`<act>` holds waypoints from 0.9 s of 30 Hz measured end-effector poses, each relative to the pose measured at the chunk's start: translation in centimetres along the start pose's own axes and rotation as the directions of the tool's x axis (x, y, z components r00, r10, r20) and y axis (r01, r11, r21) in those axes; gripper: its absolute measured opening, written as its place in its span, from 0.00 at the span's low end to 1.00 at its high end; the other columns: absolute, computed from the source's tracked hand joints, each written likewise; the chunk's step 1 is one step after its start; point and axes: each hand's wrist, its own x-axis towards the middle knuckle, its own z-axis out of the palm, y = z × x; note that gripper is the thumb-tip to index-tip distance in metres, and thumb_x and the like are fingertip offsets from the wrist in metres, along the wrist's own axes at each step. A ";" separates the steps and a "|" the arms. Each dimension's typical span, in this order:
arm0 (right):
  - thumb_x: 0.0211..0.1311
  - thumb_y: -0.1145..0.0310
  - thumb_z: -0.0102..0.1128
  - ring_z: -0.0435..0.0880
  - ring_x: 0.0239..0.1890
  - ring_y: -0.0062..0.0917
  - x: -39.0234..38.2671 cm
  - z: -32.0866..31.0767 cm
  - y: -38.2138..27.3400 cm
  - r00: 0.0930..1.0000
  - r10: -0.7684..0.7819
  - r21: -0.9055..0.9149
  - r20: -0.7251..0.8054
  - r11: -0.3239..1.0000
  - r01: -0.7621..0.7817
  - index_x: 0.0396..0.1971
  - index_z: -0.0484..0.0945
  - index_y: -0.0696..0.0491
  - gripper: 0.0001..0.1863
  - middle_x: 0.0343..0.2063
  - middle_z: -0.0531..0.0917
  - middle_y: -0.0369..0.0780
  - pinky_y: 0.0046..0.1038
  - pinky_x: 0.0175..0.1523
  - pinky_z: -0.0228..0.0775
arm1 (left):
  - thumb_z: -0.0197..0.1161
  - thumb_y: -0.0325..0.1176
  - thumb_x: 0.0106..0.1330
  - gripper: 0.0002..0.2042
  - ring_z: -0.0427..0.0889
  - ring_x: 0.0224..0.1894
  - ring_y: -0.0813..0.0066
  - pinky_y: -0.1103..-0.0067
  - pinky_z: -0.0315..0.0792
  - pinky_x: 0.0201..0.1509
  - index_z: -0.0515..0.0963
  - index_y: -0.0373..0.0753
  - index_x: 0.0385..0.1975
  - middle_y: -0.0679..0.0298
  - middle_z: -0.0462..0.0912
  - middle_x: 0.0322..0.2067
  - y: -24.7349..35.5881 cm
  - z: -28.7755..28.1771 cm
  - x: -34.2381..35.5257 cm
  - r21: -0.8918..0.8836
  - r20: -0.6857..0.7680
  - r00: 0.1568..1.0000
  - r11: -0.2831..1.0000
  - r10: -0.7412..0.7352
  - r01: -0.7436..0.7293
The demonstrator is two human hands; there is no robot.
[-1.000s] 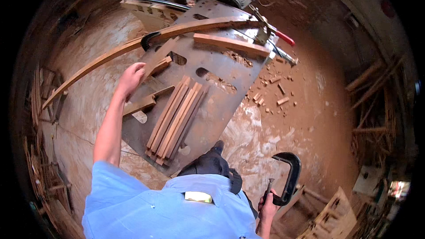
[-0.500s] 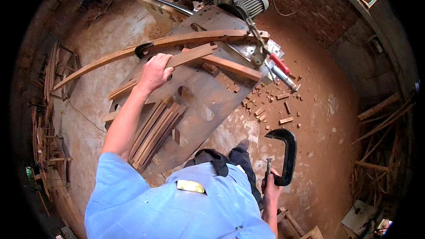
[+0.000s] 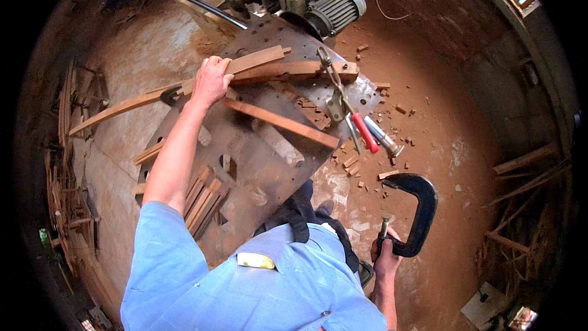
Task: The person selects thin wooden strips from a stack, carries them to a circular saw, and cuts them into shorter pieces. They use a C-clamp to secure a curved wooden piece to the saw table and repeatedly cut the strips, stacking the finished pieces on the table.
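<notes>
My left hand (image 3: 211,81) is closed around a short wooden strip (image 3: 257,58) with a narrow tenon at its right end. The strip lies along the far side of a long curved wooden beam (image 3: 282,71) on the metal machine table (image 3: 239,141). Low on the right, my right hand (image 3: 384,258) grips a large black C-clamp (image 3: 425,208) by its screw end, with the frame's mouth facing left. A straight wooden bar (image 3: 285,124) rests nearer to me on the table. A red-handled toggle clamp (image 3: 364,132) stands at the table's right corner.
Beyond the table is a machine with a grey motor (image 3: 337,11). A stack of wooden strips (image 3: 205,199) sits on the table's near left part. Wood offcuts (image 3: 351,165) litter the dusty floor to the right. Lumber is piled along the left (image 3: 61,196) and right (image 3: 520,165) sides.
My left hand has carried the wooden strip away from me, from the near side of the curved beam to its far side. My right hand and the C-clamp have shifted right.
</notes>
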 end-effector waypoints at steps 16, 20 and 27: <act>0.67 0.50 0.48 0.63 0.08 0.18 7.7 2.4 -4.5 0.992 0.119 0.064 0.046 0.991 -0.122 0.52 0.67 0.56 0.25 0.12 0.70 0.36 0.19 0.11 0.53 | 0.52 0.37 0.63 0.14 0.73 0.48 0.53 0.66 0.67 0.55 0.80 0.44 0.43 0.54 0.77 0.42 4.1 13.6 10.6 -0.246 0.367 0.926 0.969 0.090 0.004; 0.65 0.55 0.54 0.65 0.10 0.16 9.5 2.5 -4.8 0.990 0.130 0.129 0.052 0.982 -0.136 0.53 0.67 0.57 0.24 0.14 0.71 0.36 0.18 0.14 0.55 | 0.53 0.38 0.63 0.14 0.72 0.50 0.55 0.67 0.66 0.56 0.81 0.44 0.43 0.55 0.78 0.42 4.0 12.7 10.9 -0.247 0.407 0.913 0.965 0.018 0.092; 0.65 0.52 0.52 0.64 0.10 0.16 10.6 1.9 -3.8 0.987 0.143 0.121 0.067 0.981 -0.150 0.53 0.67 0.58 0.26 0.14 0.70 0.35 0.18 0.14 0.54 | 0.58 0.39 0.61 0.13 0.74 0.47 0.56 0.68 0.67 0.54 0.80 0.37 0.37 0.55 0.79 0.38 5.1 10.8 10.4 -0.238 0.357 0.933 0.962 -0.045 0.137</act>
